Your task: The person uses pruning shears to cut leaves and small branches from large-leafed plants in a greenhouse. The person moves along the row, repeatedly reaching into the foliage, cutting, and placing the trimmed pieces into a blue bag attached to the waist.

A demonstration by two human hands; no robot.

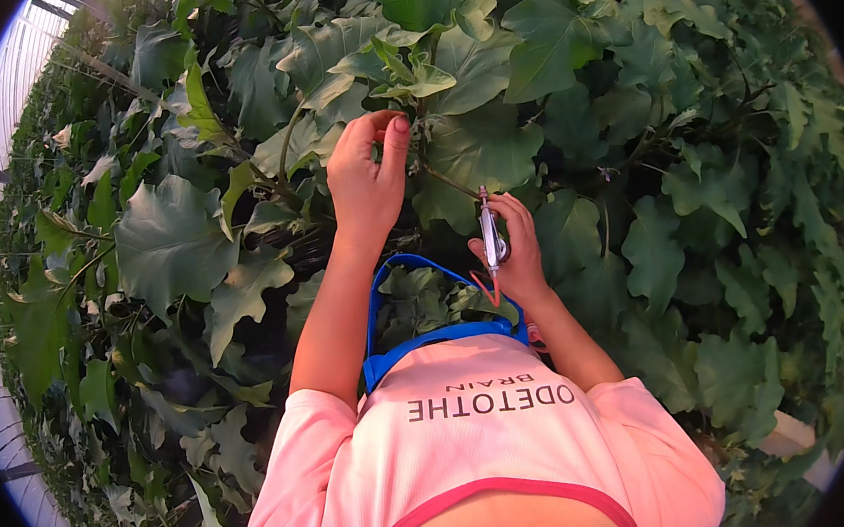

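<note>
While dense greenhouse leaves (pixel 174 240) surround, left hand (pixel 366 173) pinches a stem (pixel 417 128); right hand (pixel 513 245) grips seemingly pruners (pixel 490 232).

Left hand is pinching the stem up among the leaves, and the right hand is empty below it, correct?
Not quite. In the head view the right hand is not empty: it holds a small clipper upright. The left hand does pinch the stem among the leaves.

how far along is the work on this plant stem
Done: nothing cut or removed is visible yet. In hand: the left hand pinches the green stem just below a cluster of young leaves, while the right hand holds a small metal tool, tip up, close beside the stem but not clearly touching it. Left: applying the tool to the stem, judging by the gap.
</note>
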